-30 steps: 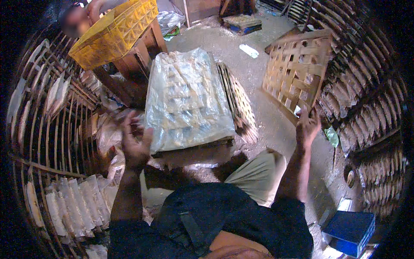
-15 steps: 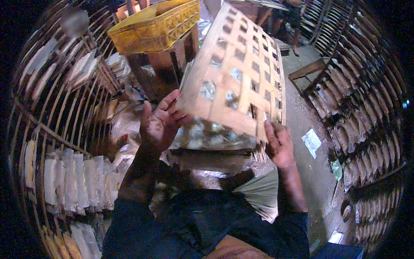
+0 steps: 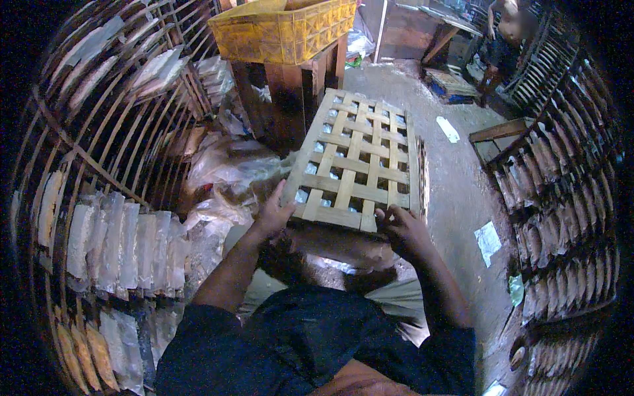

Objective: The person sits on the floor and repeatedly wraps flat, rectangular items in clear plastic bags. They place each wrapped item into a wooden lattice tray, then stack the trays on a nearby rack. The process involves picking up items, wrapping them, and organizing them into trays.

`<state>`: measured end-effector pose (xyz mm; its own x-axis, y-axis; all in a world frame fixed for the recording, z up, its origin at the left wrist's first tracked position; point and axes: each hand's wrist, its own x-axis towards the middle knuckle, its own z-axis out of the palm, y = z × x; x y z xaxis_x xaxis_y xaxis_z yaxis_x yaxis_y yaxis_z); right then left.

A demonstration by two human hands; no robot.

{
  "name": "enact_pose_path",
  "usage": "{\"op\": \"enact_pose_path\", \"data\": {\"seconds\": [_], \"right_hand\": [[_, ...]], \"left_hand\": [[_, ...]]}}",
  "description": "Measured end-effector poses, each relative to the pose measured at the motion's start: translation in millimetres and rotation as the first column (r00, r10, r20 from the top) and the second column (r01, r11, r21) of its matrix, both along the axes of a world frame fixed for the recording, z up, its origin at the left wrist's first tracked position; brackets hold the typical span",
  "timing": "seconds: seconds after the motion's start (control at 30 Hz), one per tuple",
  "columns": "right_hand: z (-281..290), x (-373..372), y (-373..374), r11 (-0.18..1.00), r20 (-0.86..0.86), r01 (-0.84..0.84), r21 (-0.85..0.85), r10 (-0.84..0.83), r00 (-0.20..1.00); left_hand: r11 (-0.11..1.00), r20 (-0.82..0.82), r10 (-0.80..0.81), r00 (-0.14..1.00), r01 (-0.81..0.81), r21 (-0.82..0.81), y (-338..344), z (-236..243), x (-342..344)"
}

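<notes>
A pale wooden lattice tray [image 3: 353, 152] of crossed flat strips lies in front of me, on a stack whose side edges show at its right. Shiny clear plastic glints through its openings. At the near left corner, my left hand [image 3: 274, 214] is closed on the edge, fingers along the side and thumb near the front strip. My right hand [image 3: 404, 232] is closed around the near edge toward the right corner, fingers bent over the frame. Some fingertips of both hands are hidden. Below the near edge, the support is in shadow.
A yellow plastic crate [image 3: 290, 36] rests on a wooden stand [image 3: 284, 92] beyond the tray. Crumpled clear plastic [image 3: 228, 165] is heaped at left. Racks of slabs [image 3: 102, 244] line the left, more racks [image 3: 561, 231] the right. Another person [image 3: 503, 49] stands far right. Paper [image 3: 489, 243] lies on the floor.
The lattice tray, tilted up and raised before, has come down flat onto the stack. My left hand, open beside it earlier, is now on its corner. The view has shifted.
</notes>
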<state>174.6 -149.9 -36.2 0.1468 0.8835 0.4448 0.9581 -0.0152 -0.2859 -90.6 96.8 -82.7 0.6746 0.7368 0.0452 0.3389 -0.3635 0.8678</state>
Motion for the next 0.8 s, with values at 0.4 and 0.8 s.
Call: {"op": "enact_pose_path", "data": {"seconds": [0.4,0.8], "right_hand": [[9,2,-12,0.984,0.157,-0.134,-0.115,0.151,0.976],[1,17,56,0.998,0.116,0.063,0.002,-0.063,0.991]], "left_hand": [[0.998,0.116,0.021,0.993,-0.027,0.051,-4,-24,8],[0.992,0.155,-0.045,0.987,0.025,0.126,12,-45,5]]}}
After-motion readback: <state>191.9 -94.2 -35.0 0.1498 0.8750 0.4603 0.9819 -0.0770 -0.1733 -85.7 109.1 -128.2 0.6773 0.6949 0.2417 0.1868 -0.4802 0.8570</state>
